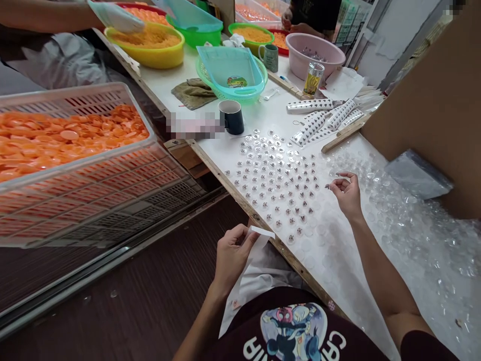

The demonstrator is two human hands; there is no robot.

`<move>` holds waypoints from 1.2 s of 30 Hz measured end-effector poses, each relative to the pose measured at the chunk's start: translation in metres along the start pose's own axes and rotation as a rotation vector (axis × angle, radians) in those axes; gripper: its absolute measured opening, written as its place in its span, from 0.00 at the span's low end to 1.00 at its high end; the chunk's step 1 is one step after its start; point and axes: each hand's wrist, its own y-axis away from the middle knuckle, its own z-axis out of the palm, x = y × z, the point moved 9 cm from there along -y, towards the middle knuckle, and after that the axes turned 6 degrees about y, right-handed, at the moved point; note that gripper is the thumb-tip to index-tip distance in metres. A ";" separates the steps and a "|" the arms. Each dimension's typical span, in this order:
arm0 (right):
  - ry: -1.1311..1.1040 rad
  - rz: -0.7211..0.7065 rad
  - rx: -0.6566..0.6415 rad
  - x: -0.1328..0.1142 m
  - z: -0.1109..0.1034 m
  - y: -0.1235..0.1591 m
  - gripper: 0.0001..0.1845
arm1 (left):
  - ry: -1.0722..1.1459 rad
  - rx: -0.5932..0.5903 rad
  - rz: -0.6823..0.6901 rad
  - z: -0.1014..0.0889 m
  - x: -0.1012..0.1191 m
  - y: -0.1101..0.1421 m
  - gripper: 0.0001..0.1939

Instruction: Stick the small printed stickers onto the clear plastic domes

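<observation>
My left hand [231,253] is closed on a white paper strip [259,235] that runs down into my lap, just off the table's near edge. My right hand [346,192] hovers over the white table [338,271], thumb and forefinger pinched on something tiny that I cannot make out. Left of that hand lie several rows of small clear domes with dark centres [278,175]. To its right spreads a loose heap of clear plastic domes [413,225]. Printed sticker strips [319,118] lie farther back.
A white crate of orange caps [67,133] stands at left. A dark mug [232,117], a teal basket [231,75], a yellow bowl [150,47], a pink basin [313,52] and a glass [313,78] crowd the back. Another person's gloved hand [116,17] rests over the yellow bowl. Cardboard [439,100] rises at right.
</observation>
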 end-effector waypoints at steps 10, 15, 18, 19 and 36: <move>0.342 0.051 -0.051 0.065 0.002 -0.039 0.22 | -0.026 0.033 0.015 -0.003 0.004 -0.004 0.20; 0.594 -0.003 -0.130 0.064 0.021 -0.037 0.20 | 0.000 0.030 -0.008 -0.003 -0.001 -0.005 0.20; 0.734 -0.095 -0.074 0.054 0.021 -0.037 0.20 | 0.004 0.026 -0.016 -0.002 -0.003 -0.006 0.20; 0.748 -0.115 -0.044 0.051 0.019 -0.039 0.20 | 0.003 0.026 -0.017 -0.002 -0.003 -0.006 0.20; 0.687 0.062 -0.237 0.064 0.048 -0.128 0.03 | 0.010 0.053 -0.023 -0.009 -0.010 -0.008 0.19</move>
